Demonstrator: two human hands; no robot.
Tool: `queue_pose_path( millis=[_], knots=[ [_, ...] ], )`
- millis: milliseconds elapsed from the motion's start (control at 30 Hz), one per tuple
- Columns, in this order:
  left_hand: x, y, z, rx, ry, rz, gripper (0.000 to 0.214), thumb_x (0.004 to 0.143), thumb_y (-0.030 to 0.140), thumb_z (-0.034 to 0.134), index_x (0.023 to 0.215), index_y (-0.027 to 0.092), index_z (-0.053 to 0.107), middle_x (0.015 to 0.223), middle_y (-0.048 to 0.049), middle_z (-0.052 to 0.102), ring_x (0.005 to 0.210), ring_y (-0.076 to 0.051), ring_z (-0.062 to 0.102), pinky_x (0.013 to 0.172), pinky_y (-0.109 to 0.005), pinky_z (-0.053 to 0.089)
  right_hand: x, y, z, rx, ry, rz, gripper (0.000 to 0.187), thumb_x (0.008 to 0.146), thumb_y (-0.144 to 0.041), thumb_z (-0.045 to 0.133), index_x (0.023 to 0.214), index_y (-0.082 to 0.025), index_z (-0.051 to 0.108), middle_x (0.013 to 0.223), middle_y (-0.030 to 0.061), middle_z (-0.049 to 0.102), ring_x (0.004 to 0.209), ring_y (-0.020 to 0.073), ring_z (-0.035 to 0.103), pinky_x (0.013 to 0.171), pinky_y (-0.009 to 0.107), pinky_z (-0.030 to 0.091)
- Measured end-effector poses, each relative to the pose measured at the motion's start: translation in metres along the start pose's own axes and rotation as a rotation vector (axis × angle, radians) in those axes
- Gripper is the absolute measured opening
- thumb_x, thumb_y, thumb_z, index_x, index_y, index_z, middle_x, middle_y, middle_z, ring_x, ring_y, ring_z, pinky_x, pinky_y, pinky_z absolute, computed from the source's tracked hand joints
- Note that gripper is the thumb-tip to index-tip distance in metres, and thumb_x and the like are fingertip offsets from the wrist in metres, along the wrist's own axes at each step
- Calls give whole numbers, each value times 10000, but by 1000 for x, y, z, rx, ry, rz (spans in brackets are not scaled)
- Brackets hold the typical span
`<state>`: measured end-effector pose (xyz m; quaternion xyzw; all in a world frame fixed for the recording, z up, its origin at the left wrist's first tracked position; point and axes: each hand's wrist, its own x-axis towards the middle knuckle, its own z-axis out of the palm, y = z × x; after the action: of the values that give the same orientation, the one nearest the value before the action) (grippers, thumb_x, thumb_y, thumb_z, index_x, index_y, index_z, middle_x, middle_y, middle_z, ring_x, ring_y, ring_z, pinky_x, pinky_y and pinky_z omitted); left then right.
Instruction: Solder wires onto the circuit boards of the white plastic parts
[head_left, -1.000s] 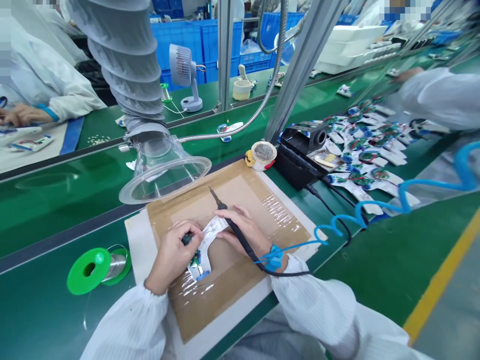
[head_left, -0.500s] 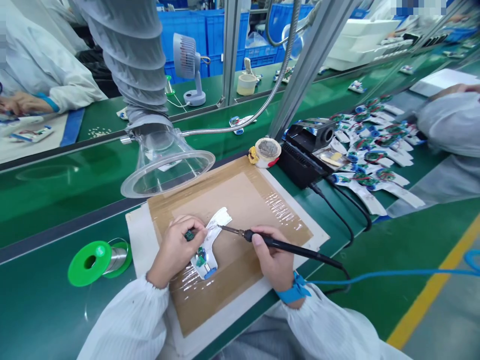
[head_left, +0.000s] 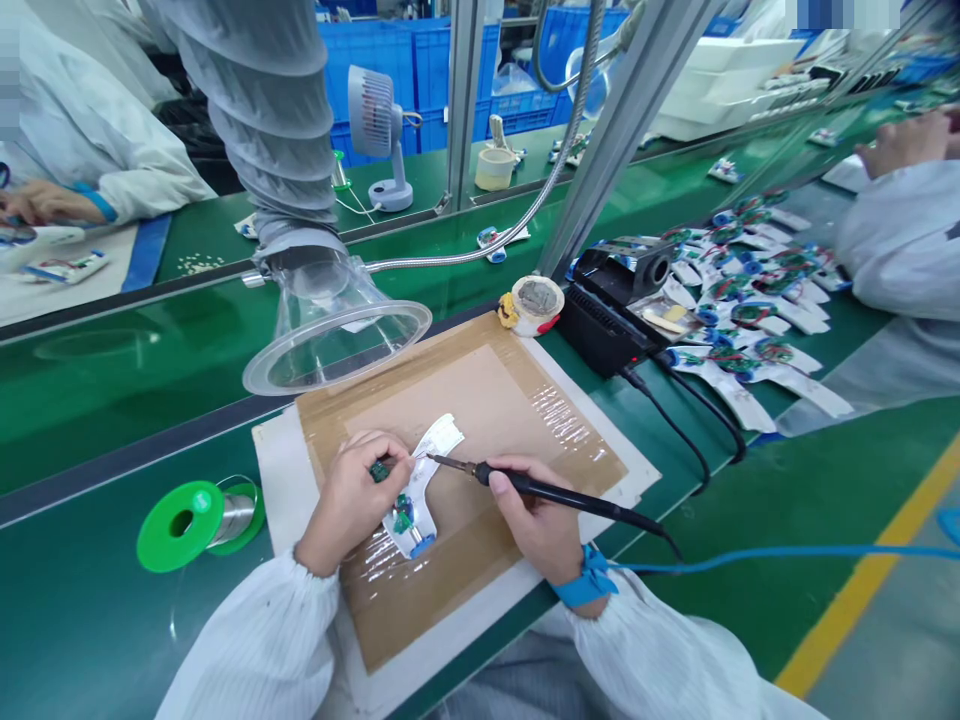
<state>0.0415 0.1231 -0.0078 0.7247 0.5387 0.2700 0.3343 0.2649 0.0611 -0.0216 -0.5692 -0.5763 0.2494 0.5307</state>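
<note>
Pinching green circuit board (head_left: 379, 471) in left fingers (head_left: 391, 456); right fingers (head_left: 501, 478) clamped on soldering iron (head_left: 559, 497).

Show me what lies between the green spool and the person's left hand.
The head view shows a white board's edge and taped brown cardboard between the green spool and the left hand.

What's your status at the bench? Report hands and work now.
Left hand pinching small green circuit board. Right hand holding soldering iron, tip at white strip. Fume hood beyond hands, not blocking.
</note>
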Motion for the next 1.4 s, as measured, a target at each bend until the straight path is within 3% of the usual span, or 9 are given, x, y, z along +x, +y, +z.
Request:
queue_pose_path(
  millis=[333,567,1033,1167,1267,1400],
  knots=[
    [0,-3,2,22,4,-3,146,870,279,618,734,226,627,839,-6,707,871,-194,611,859,-352,418,-1,1,1,0,-8,-9,85,907,-259,668,962,-244,732,869,19,791,780,183,765,698,274,626],
    [0,-1,1,22,0,-6,163,872,283,610,720,226,619,821,-1,696,858,-192,604,856,-350,413,-3,6,0,29,97,-9,97,922,-242,658,991,-250,725,898,18,787,813,174,763,725,266,629],
    [0,-1,1,43,2,-18,158,870,286,612,723,232,625,829,5,700,867,-190,612,864,-349,412,-2,5,-1,70,87,-50,186,957,-282,649,1118,-277,742,1065,44,797,976,223,768,855,361,648],
    [0,-3,1,43,-10,-15,171,881,302,602,726,232,621,823,0,693,859,-192,609,864,-358,413,-4,4,-3,136,67,-38,275,975,-260,636,1240,-301,696,992,21,815,846,201,793,787,346,665],
    [0,-5,1,43,-21,-14,182,891,316,591,733,232,619,819,-4,689,849,-193,605,851,-359,415,15,6,-10,172,33,-80,283,998,-219,595,1263,-286,667,891,2,817,752,179,794,757,319,658],
    [0,-7,1,50,-19,-8,200,894,326,577,722,229,606,823,-10,691,857,-199,606,850,-361,415,85,20,-13,-33,-136,-266,179,1008,-239,543,1081,-250,707,1043,40,796,968,204,776,872,324,609]
  ],
)
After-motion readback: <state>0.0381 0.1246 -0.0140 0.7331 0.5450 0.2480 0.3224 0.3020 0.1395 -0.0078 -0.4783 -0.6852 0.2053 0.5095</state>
